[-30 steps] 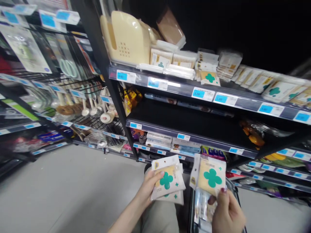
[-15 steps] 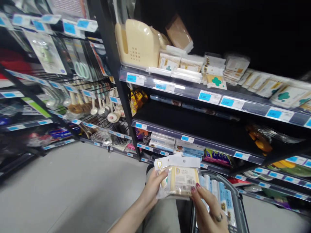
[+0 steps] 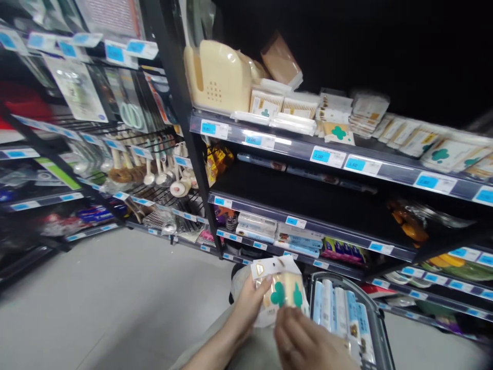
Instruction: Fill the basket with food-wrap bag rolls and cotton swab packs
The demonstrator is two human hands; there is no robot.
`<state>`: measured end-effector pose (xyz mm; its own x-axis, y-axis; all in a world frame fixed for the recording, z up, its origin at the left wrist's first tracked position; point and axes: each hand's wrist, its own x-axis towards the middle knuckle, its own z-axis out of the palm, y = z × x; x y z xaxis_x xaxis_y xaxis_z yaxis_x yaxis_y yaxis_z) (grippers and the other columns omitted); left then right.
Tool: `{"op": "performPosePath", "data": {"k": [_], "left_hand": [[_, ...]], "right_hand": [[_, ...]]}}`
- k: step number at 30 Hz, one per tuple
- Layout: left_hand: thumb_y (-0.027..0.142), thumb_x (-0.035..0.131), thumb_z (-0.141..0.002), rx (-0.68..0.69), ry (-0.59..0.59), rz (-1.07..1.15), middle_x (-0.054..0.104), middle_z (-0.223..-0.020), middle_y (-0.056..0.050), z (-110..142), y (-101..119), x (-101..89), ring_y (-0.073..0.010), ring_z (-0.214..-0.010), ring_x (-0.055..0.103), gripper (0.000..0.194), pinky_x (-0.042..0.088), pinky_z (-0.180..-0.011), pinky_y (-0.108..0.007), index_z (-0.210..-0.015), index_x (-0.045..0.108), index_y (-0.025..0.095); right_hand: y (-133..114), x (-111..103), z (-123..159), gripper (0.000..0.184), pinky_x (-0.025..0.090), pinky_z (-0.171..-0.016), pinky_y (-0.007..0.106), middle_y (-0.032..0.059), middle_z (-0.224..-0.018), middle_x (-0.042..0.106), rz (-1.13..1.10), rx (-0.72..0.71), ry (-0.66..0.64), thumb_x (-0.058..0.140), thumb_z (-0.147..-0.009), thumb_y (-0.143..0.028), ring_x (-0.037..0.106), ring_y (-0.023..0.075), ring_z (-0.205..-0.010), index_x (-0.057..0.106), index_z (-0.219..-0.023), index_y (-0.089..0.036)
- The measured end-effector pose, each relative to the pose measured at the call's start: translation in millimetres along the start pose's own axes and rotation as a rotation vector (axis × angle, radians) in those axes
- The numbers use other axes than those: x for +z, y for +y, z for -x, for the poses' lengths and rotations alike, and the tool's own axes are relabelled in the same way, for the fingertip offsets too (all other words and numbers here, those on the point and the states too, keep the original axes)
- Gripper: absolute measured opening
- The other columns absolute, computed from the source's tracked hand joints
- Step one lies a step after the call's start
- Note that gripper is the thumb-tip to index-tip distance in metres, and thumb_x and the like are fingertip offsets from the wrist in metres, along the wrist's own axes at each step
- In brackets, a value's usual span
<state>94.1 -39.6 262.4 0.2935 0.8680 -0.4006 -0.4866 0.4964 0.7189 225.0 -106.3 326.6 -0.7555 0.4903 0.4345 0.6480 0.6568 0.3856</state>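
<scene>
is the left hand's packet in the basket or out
Out: the left hand holds the packet over the person's leg, beside the basket of blue-and-white packages.

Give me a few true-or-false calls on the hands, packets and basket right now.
1. The left hand holds packets. True.
2. Their printed shapes are red. False: the clover shapes are green.
3. The right hand is near the packets' lower edge. True.
4. Blue-and-white packages are in the basket. True.
5. The basket is left of the packets in the picture. False: it is on their right.
</scene>
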Motion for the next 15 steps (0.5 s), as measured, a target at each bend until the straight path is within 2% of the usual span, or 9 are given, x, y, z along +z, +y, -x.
{"op": "performPosePath", "data": {"k": [2, 4, 7, 9, 10, 12, 13, 15], "left_hand": [[0.052, 0.069, -0.069, -0.020, -0.003, 0.029, 0.072, -0.099, -0.010, 5.4, -5.8, -0.2, -0.0288, -0.097, 0.065, 0.052, 0.050, -0.085, -0.037, -0.105, 0.062, 0.017], [0.054, 0.070, -0.067, -0.039, -0.042, 0.071, 0.072, -0.096, -0.009, 11.2, -8.3, -3.3, -0.0284, -0.096, 0.065, 0.053, 0.050, -0.084, -0.035, -0.105, 0.063, 0.018], [0.037, 0.077, -0.062, -0.113, -0.164, 0.135, 0.072, -0.091, -0.010, 17.0, -3.3, -10.0, -0.0289, -0.092, 0.067, 0.050, 0.050, -0.082, -0.037, -0.106, 0.063, 0.017], [0.023, 0.076, -0.062, -0.133, -0.184, 0.119, 0.072, -0.090, -0.010, 17.8, 4.1, -13.5, -0.0283, -0.090, 0.067, 0.046, 0.050, -0.082, -0.036, -0.105, 0.062, 0.015], [0.020, 0.074, -0.062, -0.115, -0.177, 0.095, 0.072, -0.091, -0.009, 17.3, 8.2, -14.6, -0.0278, -0.091, 0.067, 0.045, 0.050, -0.082, -0.036, -0.105, 0.062, 0.015], [0.019, 0.073, -0.062, -0.040, -0.167, 0.057, 0.072, -0.094, -0.009, 15.3, 15.5, -15.6, -0.0281, -0.092, 0.066, 0.047, 0.050, -0.082, -0.036, -0.107, 0.061, 0.015], [0.020, 0.073, -0.061, -0.004, -0.166, 0.047, 0.072, -0.097, -0.010, 14.2, 18.2, -15.7, -0.0288, -0.093, 0.065, 0.049, 0.050, -0.082, -0.037, -0.108, 0.060, 0.015], [0.023, 0.075, -0.060, 0.037, -0.163, 0.035, 0.071, -0.102, -0.011, 12.3, 20.8, -16.1, -0.0303, -0.096, 0.064, 0.055, 0.050, -0.083, -0.038, -0.112, 0.058, 0.016]], "right_hand": [[-13.1, 21.7, -12.0, 0.039, 0.047, -0.069, 0.031, 0.0081, -0.071, 0.064, -0.062, -0.116, -0.047, 0.032, -0.082, -0.004, 0.057, 0.0188, -0.071, 0.069, -0.073, -0.012], [-22.6, 38.4, -16.3, 0.033, 0.046, -0.069, 0.031, 0.0071, -0.070, 0.063, -0.096, -0.177, -0.073, 0.036, -0.081, -0.007, 0.056, 0.0187, -0.070, 0.068, -0.072, -0.012], [-22.9, 48.3, -13.9, 0.030, 0.045, -0.071, 0.029, 0.0064, -0.080, 0.065, -0.101, -0.234, -0.052, 0.038, -0.080, -0.006, 0.056, 0.0172, -0.075, 0.067, -0.082, -0.014], [-14.9, 48.1, -9.7, 0.034, 0.045, -0.073, 0.026, 0.0027, -0.082, 0.065, -0.164, -0.257, 0.045, 0.035, -0.082, -0.004, 0.056, 0.0147, -0.077, 0.065, -0.083, -0.018], [-9.6, 47.1, -7.1, 0.034, 0.045, -0.075, 0.024, 0.0004, -0.082, 0.065, -0.214, -0.222, 0.127, 0.034, -0.084, -0.005, 0.056, 0.0132, -0.079, 0.065, -0.084, -0.021], [1.2, 44.8, -1.0, 0.028, 0.046, -0.079, 0.024, -0.0008, -0.087, 0.065, -0.286, -0.071, 0.300, 0.038, -0.087, -0.011, 0.057, 0.0125, -0.085, 0.062, -0.094, -0.023], [5.5, 44.0, 2.3, 0.024, 0.046, -0.081, 0.027, 0.0009, -0.092, 0.065, -0.311, 0.098, 0.372, 0.043, -0.087, -0.016, 0.058, 0.0141, -0.089, 0.060, -0.103, -0.023], [9.6, 45.0, 8.1, 0.034, 0.047, -0.082, 0.035, 0.0081, -0.107, 0.063, -0.405, 0.583, 0.446, 0.049, -0.087, -0.027, 0.059, 0.0203, -0.098, 0.051, -0.120, -0.019]]}}
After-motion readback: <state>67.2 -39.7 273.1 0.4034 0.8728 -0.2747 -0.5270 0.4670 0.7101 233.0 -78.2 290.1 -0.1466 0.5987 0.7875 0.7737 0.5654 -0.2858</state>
